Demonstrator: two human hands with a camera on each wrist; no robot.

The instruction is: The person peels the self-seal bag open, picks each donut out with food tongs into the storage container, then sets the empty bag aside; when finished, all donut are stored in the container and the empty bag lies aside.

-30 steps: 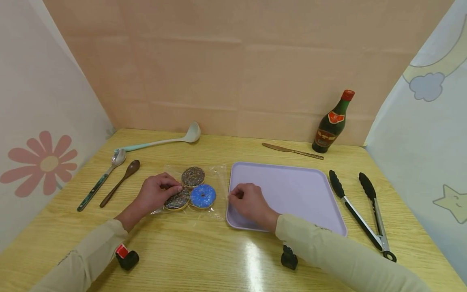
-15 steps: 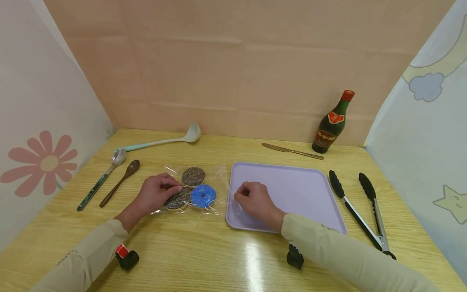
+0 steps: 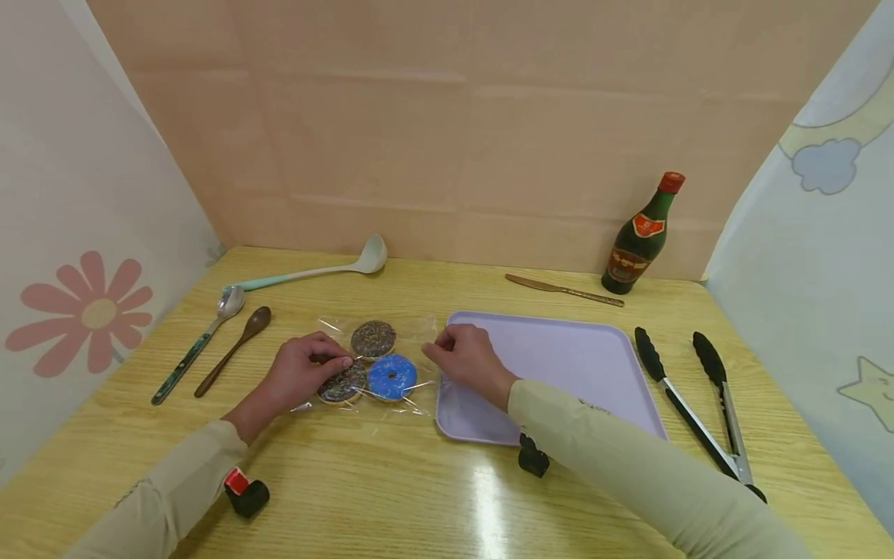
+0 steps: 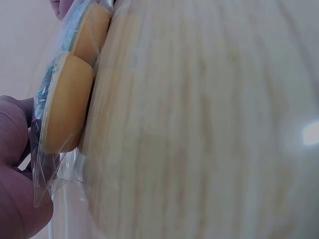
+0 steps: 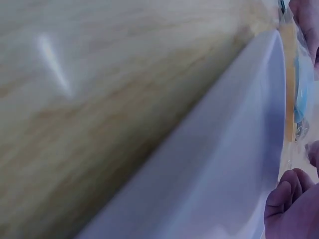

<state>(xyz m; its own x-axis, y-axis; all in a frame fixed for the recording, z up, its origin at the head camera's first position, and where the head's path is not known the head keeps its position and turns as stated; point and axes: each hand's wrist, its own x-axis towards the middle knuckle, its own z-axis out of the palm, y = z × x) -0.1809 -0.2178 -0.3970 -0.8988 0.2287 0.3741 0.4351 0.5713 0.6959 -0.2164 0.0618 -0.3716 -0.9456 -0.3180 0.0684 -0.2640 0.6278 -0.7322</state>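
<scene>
A clear plastic bag [image 3: 419, 330] lies on the wooden table and holds three donuts. They are a chocolate sprinkled one [image 3: 373, 338], a blue one [image 3: 392, 376] and a second chocolate one [image 3: 341, 386]. My left hand [image 3: 328, 359] grips the bag's left side, with the thumb over the near chocolate donut. My right hand [image 3: 434, 351] pinches the bag's right edge, beside the lilac tray [image 3: 559, 365]. In the left wrist view the bagged donuts [image 4: 65, 109] show edge-on next to my left hand [image 4: 15, 174]. The right wrist view shows the tray [image 5: 224, 149], my right hand's fingers [image 5: 284, 199] and the bag [image 5: 299, 89].
Black-tipped tongs [image 3: 698, 404] lie to the right of the tray. A dark bottle [image 3: 642, 233] and a knife [image 3: 564, 289] are at the back right. A ladle [image 3: 314, 269], a metal spoon [image 3: 199, 341] and a wooden spoon [image 3: 233, 349] lie at the left.
My right hand has left the tray's near-left part and moved up and left to the bag's right edge. My left hand has stayed on the bag.
</scene>
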